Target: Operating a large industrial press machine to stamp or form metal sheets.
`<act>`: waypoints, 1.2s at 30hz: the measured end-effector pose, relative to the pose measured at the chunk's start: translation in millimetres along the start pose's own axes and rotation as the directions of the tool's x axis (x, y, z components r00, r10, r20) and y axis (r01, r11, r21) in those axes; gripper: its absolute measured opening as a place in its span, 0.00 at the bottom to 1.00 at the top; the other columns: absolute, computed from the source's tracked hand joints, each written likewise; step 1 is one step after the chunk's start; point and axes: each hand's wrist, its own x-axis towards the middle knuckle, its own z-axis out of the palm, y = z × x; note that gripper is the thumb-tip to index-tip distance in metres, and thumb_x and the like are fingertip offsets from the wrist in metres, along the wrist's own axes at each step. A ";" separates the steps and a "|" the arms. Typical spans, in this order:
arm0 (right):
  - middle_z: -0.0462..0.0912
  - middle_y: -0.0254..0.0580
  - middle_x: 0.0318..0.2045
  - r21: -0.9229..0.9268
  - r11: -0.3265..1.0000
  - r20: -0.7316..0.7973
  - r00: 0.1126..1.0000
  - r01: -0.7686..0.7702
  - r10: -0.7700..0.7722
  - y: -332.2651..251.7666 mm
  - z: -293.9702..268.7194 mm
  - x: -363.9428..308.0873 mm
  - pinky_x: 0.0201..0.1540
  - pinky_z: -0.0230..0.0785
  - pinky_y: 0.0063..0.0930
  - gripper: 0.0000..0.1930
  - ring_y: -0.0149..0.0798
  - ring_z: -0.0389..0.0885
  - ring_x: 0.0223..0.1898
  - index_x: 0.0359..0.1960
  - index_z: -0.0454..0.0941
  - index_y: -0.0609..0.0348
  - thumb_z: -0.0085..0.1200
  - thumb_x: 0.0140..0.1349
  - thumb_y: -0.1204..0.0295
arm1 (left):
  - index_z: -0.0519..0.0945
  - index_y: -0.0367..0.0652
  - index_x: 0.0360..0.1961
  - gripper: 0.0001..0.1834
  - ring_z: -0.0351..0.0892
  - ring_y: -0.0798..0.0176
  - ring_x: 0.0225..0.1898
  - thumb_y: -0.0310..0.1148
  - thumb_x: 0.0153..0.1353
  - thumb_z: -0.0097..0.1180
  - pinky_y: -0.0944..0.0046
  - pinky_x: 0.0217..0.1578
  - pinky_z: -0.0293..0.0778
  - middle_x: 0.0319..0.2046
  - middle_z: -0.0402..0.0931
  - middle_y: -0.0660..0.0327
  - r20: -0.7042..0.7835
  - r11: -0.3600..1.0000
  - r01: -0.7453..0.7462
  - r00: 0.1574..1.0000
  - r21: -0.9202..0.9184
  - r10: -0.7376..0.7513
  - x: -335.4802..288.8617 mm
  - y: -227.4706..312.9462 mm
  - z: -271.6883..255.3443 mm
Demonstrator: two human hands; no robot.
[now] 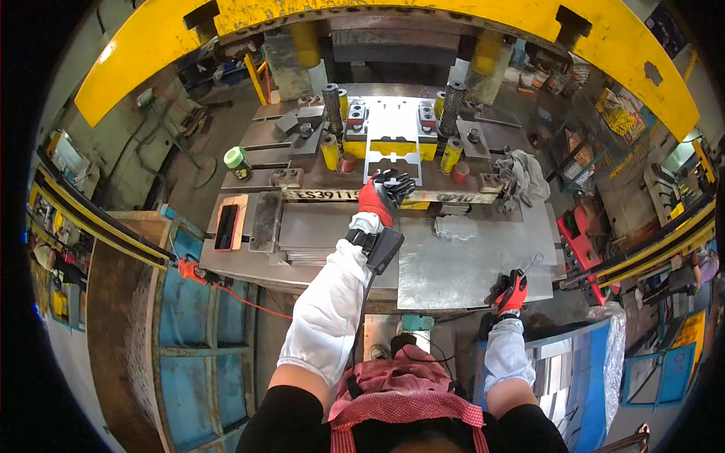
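Left hand (387, 194), fingers apart, is at the near end of the bright metal sheet (393, 122), whose long axis runs near to far; the right hand (512, 293), farther off, clasps a thin tool (529, 266).

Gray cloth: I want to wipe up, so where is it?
In the head view, the gray cloth lies crumpled on the right, beside a metal block and beyond the right hand.

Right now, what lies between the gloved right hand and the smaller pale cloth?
In the head view, only a bare stretch of flat metal sheet.
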 end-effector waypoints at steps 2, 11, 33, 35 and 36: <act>0.71 0.36 0.13 -0.005 1.000 -0.007 1.000 0.019 -0.019 5.0 -7.5 5.9 0.07 0.62 0.35 0.12 0.38 0.68 0.08 0.29 0.67 0.51 0.50 0.58 0.57 | 0.69 0.34 0.43 0.17 0.76 0.40 0.41 0.38 0.64 0.37 0.49 0.40 0.76 0.39 0.74 0.42 -0.006 1.000 0.003 1.000 0.003 -0.003 0.0 -3.2 -0.1; 0.71 0.38 0.15 -0.007 0.996 -0.017 0.996 0.089 -0.090 10.6 -17.7 18.7 0.11 0.65 0.34 0.13 0.40 0.69 0.10 0.29 0.65 0.51 0.51 0.56 0.58 | 0.70 0.35 0.41 0.17 0.77 0.39 0.38 0.39 0.63 0.38 0.46 0.38 0.76 0.38 0.74 0.41 -0.031 0.998 0.062 0.998 -0.009 -0.062 6.1 -6.8 2.4; 0.71 0.40 0.18 0.057 0.998 0.058 0.998 -0.038 0.035 17.7 -27.4 31.0 0.11 0.63 0.32 0.12 0.38 0.67 0.11 0.35 0.63 0.52 0.51 0.57 0.63 | 0.67 0.33 0.46 0.21 0.75 0.40 0.43 0.42 0.64 0.36 0.46 0.45 0.73 0.44 0.72 0.42 0.001 0.999 -0.037 0.999 -0.002 0.037 5.3 -7.7 -8.0; 0.71 0.38 0.18 0.112 0.994 0.063 0.998 -0.020 0.013 18.1 -24.1 26.7 0.11 0.63 0.30 0.11 0.36 0.67 0.11 0.35 0.63 0.51 0.51 0.57 0.63 | 0.68 0.33 0.45 0.21 0.75 0.40 0.43 0.42 0.64 0.36 0.46 0.44 0.74 0.44 0.72 0.43 0.000 0.999 -0.020 1.000 -0.025 0.020 3.7 -5.8 -9.6; 0.71 0.38 0.18 0.114 0.993 0.060 0.998 -0.019 0.012 17.3 -22.6 24.3 0.11 0.63 0.30 0.11 0.36 0.67 0.11 0.35 0.63 0.51 0.51 0.57 0.63 | 0.68 0.33 0.45 0.21 0.75 0.40 0.43 0.42 0.64 0.36 0.46 0.44 0.74 0.44 0.72 0.43 0.002 1.000 -0.018 1.000 -0.023 0.018 2.5 -6.1 -6.3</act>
